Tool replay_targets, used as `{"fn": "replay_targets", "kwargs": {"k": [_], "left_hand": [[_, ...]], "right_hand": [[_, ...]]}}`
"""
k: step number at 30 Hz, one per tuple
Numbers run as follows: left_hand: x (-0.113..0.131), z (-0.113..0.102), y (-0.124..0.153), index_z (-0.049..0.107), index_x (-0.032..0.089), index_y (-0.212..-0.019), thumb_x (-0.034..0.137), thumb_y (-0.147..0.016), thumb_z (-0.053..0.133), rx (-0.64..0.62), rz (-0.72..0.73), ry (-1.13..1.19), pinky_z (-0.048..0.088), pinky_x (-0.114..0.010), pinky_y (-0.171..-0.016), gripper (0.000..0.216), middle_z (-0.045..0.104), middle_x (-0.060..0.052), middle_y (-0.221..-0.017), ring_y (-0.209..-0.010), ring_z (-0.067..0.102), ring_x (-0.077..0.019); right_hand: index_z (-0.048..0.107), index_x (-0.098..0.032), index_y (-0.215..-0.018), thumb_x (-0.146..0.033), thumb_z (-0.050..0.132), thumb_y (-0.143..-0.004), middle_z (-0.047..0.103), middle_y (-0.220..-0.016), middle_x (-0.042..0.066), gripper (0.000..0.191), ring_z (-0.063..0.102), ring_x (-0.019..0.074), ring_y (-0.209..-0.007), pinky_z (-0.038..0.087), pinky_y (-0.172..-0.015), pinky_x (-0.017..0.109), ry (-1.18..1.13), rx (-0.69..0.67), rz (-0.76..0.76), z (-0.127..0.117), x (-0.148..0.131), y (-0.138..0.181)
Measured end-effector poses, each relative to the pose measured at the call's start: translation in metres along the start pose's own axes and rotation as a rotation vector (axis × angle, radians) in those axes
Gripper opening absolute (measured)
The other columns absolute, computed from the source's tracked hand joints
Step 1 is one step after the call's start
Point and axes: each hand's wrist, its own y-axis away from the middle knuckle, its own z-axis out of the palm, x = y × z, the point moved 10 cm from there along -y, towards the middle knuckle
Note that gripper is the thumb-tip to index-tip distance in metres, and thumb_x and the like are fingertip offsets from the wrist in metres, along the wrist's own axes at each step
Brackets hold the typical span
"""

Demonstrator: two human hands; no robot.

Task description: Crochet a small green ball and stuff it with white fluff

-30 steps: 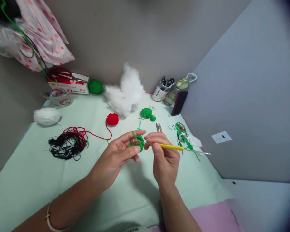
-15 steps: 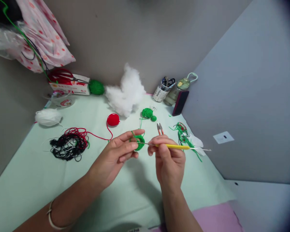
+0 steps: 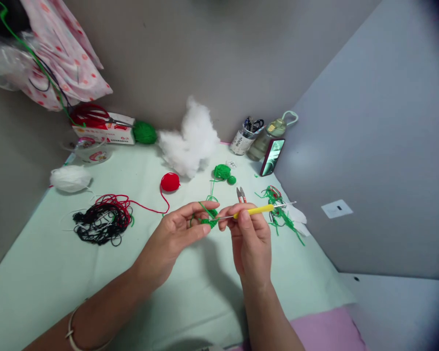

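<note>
**The green piece [image 3: 209,222] in the left hand [image 3: 181,225], the hook [image 3: 254,210] in the right hand [image 3: 250,234]**

The green piece sits at the ends of the left fingers, between the thumb below and the outstretched index finger above. The left hand is nearly closed, with the thumb's tip against the lower edge of the piece. A green strand [image 3: 206,209] crosses the index finger and slants down to the work. How the other left fingers bear on the piece is partly hidden, so I cannot tell.

The right hand is closed on the hook in a pinch, its thumb lying along the yellow handle and its fingers bent around the far side. The bare metal shaft reaches leftward from these fingertips to the green piece; whether its tip has gone through a stitch is too small to tell. The right fingertips are just beside the piece, with a narrow gap spanned by the shaft. The hook's other end points right and slightly up, in front of the scraps [image 3: 278,210] as the camera sees it.

Just beyond the right hand are the snips [image 3: 240,194], blades pointing away. Farther back, on the pale cloth [image 3: 146,302], are the green ball [image 3: 222,171] and, close beside it, a bead-like ball [image 3: 231,180]. The red ball [image 3: 170,182] is beyond the left hand, its yarn trailing to the black tangle [image 3: 99,225].
</note>
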Motion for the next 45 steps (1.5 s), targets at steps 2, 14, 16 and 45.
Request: {"fn": "replay_targets", "kwargs": {"k": [2,14,16,45], "left_hand": [[0.000,-0.003,0.000,0.080,0.029,-0.118,0.032,-0.086,0.082,0.016,0.007,-0.018,0.044,-0.033,-0.096,0.032,0.075,-0.004,-0.106,-0.106,0.062,-0.0224],[0.014,-0.013,0.013,0.082,0.032,-0.117,0.022,-0.078,0.088,0.270,0.162,-0.157,0.046,-0.026,-0.079,0.040,0.063,0.002,-0.086,-0.074,0.050,-0.0126],[0.003,-0.007,0.009,0.079,0.031,-0.124,0.024,-0.076,0.091,0.210,0.080,-0.012,0.047,-0.024,-0.079,0.050,0.064,0.002,-0.086,-0.077,0.054,-0.0125],[-0.016,0.000,0.001,0.085,0.024,-0.111,0.030,-0.075,0.091,0.117,-0.144,0.178,0.049,-0.021,-0.073,0.037,0.058,0.007,-0.063,-0.053,0.028,-0.0053]], "right_hand": [[0.070,-0.021,-0.091,-0.037,0.058,-0.103,0.074,-0.081,0.003,0.024,0.069,0.0158,-0.071,0.060,-0.066,0.030,0.033,-0.009,-0.020,0.000,-0.003,0.002],[0.071,-0.027,-0.121,-0.010,0.054,-0.100,0.076,-0.100,0.007,0.032,0.073,0.0203,-0.089,0.063,-0.076,0.035,0.655,-0.142,-0.569,0.026,-0.045,0.035],[0.072,-0.028,-0.125,-0.009,0.061,-0.096,0.075,-0.105,0.008,0.036,0.073,0.0225,-0.096,0.062,-0.077,0.035,0.826,-0.126,-0.711,0.033,-0.046,0.045],[0.081,-0.028,-0.096,-0.029,0.064,-0.101,0.071,-0.085,0.002,0.018,0.064,0.0124,-0.062,0.056,-0.057,0.028,-0.037,0.023,-0.110,-0.006,-0.013,0.010]]}}
